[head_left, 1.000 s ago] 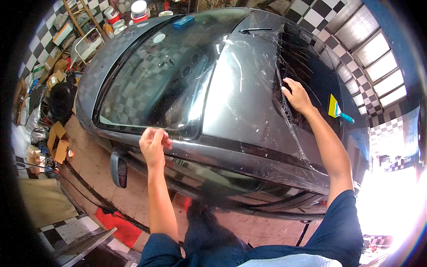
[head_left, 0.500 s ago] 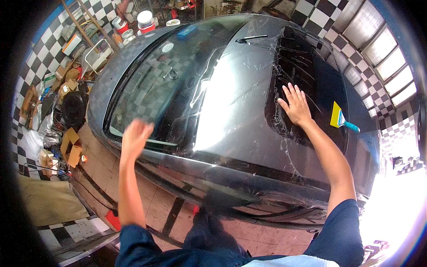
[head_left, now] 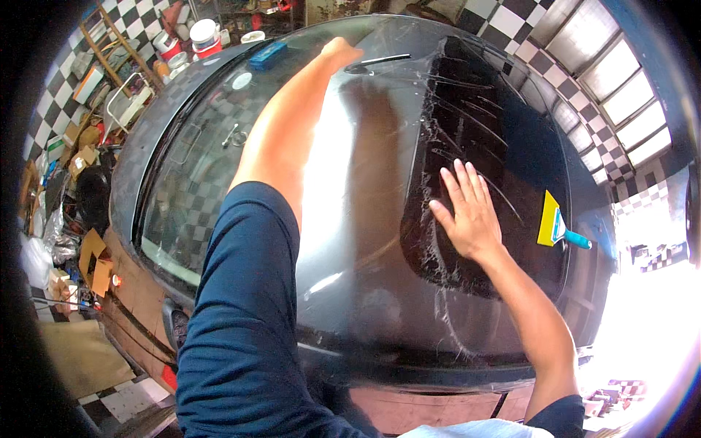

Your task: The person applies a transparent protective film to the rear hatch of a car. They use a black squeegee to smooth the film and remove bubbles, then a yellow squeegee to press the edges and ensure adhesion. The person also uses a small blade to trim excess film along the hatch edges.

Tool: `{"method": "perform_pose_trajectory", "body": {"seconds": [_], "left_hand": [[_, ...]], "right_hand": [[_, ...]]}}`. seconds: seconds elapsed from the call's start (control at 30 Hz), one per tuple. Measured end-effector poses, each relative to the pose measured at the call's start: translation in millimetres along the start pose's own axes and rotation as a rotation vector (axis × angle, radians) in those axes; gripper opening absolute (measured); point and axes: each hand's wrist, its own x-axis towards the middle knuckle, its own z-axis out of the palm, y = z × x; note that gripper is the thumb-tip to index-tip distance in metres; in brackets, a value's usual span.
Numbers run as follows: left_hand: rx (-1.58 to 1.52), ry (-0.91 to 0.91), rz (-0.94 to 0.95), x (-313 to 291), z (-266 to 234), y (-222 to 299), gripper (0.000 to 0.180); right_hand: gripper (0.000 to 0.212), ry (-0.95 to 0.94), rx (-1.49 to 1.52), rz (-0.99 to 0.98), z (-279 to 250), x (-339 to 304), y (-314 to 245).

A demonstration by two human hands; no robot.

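Observation:
My right hand [head_left: 467, 212] lies flat with fingers spread on the dark glossy rear panel [head_left: 533, 146] of a grey car's roof [head_left: 372, 241]. Wet-looking streaks and a whitish crinkled line run along that panel's front edge. To the right of this hand, a squeegee [head_left: 558, 223] with a yellow blade and teal handle rests on the panel. Stretched far across the roof, my left hand [head_left: 341, 52] is beside the black roof antenna [head_left: 378, 63], near the windshield's top edge. Its fingers look curled; what they hold, if anything, is hidden.
A blue block-shaped item [head_left: 268, 55] lies at the far side of the windshield [head_left: 197, 168]. Beyond the car stand white-and-red buckets [head_left: 205, 36] and a wooden ladder [head_left: 106, 47]. Cardboard boxes [head_left: 93, 261] and clutter line the left wall. Windows [head_left: 613, 80] are at the right.
My left hand has swung from the windshield's near side to the roof's far side. The shiny wrinkles over the windshield and front roof no longer show. My right hand stays on the panel.

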Motion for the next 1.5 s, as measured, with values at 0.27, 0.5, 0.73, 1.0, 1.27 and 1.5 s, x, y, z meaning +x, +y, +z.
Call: {"method": "perform_pose_trajectory", "body": {"seconds": [0.27, 0.5, 0.73, 1.0, 1.27, 1.5], "left_hand": [[0.329, -0.093, -0.004, 73.1, 51.7, 11.5, 0.028], [0.376, -0.229, -0.111, 133.7, 74.5, 11.2, 0.019], [-0.069, -0.358, -0.285, 135.4, 76.2, 32.7, 0.015], [-0.771, -0.467, -0.356, 117.1, 55.6, 38.6, 0.025], [-0.756, -0.287, -0.422, 161.0, 62.0, -28.9, 0.024], [-0.459, -0.533, -0.256, 128.7, 56.3, 15.7, 0.034]], "right_hand": [[0.060, 0.001, 0.043, 0.019, -5.2, 0.2, 4.4], [0.059, -0.009, 0.140, 0.030, -9.6, 5.3, 4.7], [0.062, -0.076, 0.192, 0.072, -14.2, 9.0, 4.9], [0.065, -0.127, 0.177, 0.074, -13.9, 8.1, 8.0], [0.066, -0.155, 0.147, 0.039, -15.8, 11.6, 4.5], [0.066, -0.161, 0.119, 0.061, -15.4, 9.5, 6.1]]}}
